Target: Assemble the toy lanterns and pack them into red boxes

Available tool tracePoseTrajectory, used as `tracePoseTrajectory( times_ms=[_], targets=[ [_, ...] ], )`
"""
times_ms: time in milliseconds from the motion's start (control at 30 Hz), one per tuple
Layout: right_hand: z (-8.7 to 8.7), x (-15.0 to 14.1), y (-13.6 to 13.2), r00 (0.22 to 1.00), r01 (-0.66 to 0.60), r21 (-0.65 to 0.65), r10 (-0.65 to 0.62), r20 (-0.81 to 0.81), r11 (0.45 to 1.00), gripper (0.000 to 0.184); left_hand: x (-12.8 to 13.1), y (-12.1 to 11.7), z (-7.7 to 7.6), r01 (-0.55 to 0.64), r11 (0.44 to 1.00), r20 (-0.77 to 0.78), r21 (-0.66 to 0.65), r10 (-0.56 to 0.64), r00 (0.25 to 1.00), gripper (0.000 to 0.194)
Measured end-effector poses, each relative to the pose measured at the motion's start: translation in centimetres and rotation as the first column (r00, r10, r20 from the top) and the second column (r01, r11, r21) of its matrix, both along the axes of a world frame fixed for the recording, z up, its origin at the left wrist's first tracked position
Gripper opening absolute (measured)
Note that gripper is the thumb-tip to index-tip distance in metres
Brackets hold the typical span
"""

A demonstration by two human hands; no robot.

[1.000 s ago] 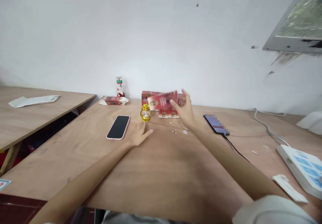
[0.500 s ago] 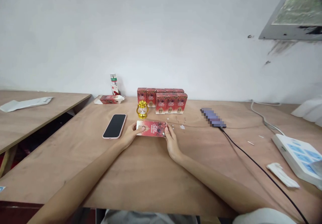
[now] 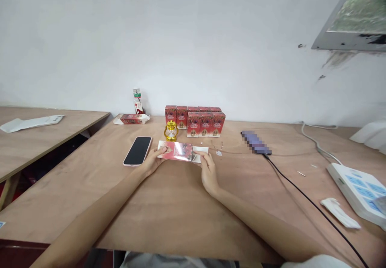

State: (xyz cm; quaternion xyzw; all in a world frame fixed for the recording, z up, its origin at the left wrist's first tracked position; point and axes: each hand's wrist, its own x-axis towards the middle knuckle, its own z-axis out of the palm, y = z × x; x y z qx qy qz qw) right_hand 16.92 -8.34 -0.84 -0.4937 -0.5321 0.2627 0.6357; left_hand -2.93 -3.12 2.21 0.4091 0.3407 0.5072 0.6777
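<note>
A flattened red carton point(image 3: 177, 150) with printed Christmas-style art is held above the table between my two hands. My left hand point(image 3: 153, 159) grips its left end, thumb on top. At the other end, a white inner flap point(image 3: 201, 150) sticks out to the right, and my right hand point(image 3: 208, 171) has its fingers closed at this flap. Just behind the carton stands a small gold lantern point(image 3: 171, 131) with a clear middle. Several upright red boxes point(image 3: 205, 124) with similar print are grouped behind and to the right of the lantern.
A pink-edged phone point(image 3: 138, 151) lies left of my hands; another phone point(image 3: 256, 142) with a black cable lies right. An opened red box point(image 3: 132, 118) and a bottle point(image 3: 138, 101) are at the back left. A white power strip point(image 3: 357, 191) and crumpled tissue point(image 3: 340, 212) lie right.
The carton has shifted slightly left and its right end has opened out, showing the white flap. My right hand's fingers have moved from the printed face to that flap.
</note>
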Motion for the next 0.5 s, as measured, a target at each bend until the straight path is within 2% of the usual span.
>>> tracePoseTrajectory(
  times_ms=[200,333,500],
  targets=[
    [-0.1,0.0,0.4,1.0,0.012,-0.077,-0.01,0.018,0.997,0.045,0.1,0.0,-0.3,-0.034,0.999,0.022,0.026,0.034,0.999,0.03],
    [-0.5,0.0,1.0,0.994,0.014,-0.1,-0.024,-0.105,0.995,0.028,0.1,-0.3,-0.5,0.02,0.997,-0.026,0.08,-0.018,0.999,0.045],
    [-1.5,0.5,1.7,0.98,-0.062,-0.118,0.039,-0.193,0.991,0.023,0.1,-1.1,-0.4,0.1,0.983,-0.053,0.154,-0.093,0.994,0.061]
  ],
)
